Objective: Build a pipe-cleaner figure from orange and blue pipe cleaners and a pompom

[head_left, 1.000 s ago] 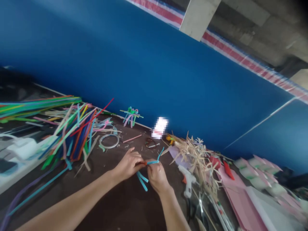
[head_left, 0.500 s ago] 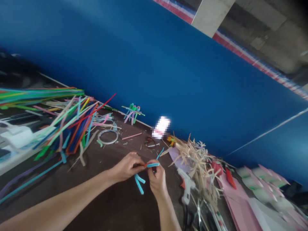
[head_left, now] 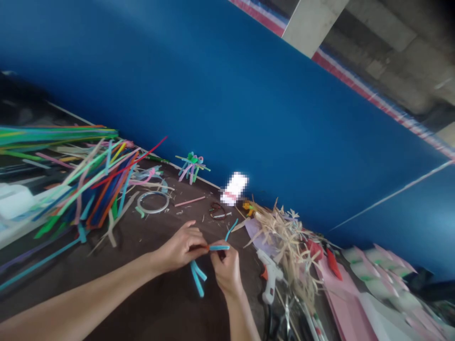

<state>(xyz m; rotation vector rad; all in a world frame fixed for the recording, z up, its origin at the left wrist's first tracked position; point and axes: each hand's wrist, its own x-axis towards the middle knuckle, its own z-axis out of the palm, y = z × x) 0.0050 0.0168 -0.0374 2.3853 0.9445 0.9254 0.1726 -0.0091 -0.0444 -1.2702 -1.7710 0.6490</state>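
Observation:
Both hands meet over the front middle of the dark table, working on light blue pipe cleaners (head_left: 197, 279). My left hand (head_left: 183, 246) pinches them, with a small bit of orange showing at its fingertips and two blue ends hanging below. My right hand (head_left: 227, 267) is closed on the same piece; one blue length lies across its thumb and another sticks up behind the fingers. How the strands join is hidden by the fingers. Beyond the hands lie a brown beaded bracelet (head_left: 217, 211) and a silvery ring (head_left: 153, 202).
Loose coloured pipe cleaners (head_left: 106, 184) heap at the left beside a white power strip (head_left: 17, 222). A small pipe-cleaner figure (head_left: 193, 166) stands by the blue wall (head_left: 213, 94). To the right are a glue gun (head_left: 270, 274), scissors (head_left: 287, 315), dried straw pieces (head_left: 284, 227) and pink paper (head_left: 341, 298).
The view has shifted slightly, so the scene sits a little further left. Both hands keep their hold on the pipe cleaners, and the dangling blue ends hang a bit lower.

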